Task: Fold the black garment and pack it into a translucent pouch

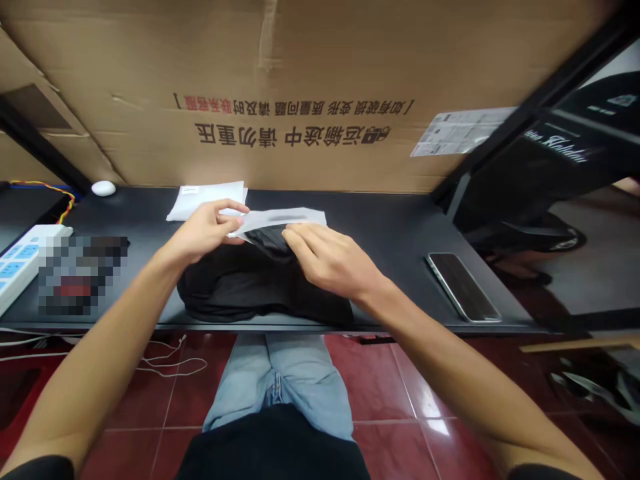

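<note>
My left hand [210,230] pinches the left end of a thin white bag [287,216], which looks like translucent plastic with something dark showing through. My right hand [327,257] is closed on a fold of black cloth [265,283] at the bag's near edge; its fingertips are partly hidden there. The rest of the cloth, which looks like a folded garment, lies bunched along the table's front edge under both hands. Behind my left hand lies a stack of flat white bags [205,198], apart from the one I hold.
A large cardboard box wall [300,60] closes off the back of the black table [395,230]. A phone [463,287] lies at the right, a power strip [30,257] and a blurred-out item [83,275] at the left. A white egg-shaped object [103,189] sits back left. Another person [565,153] is at the right.
</note>
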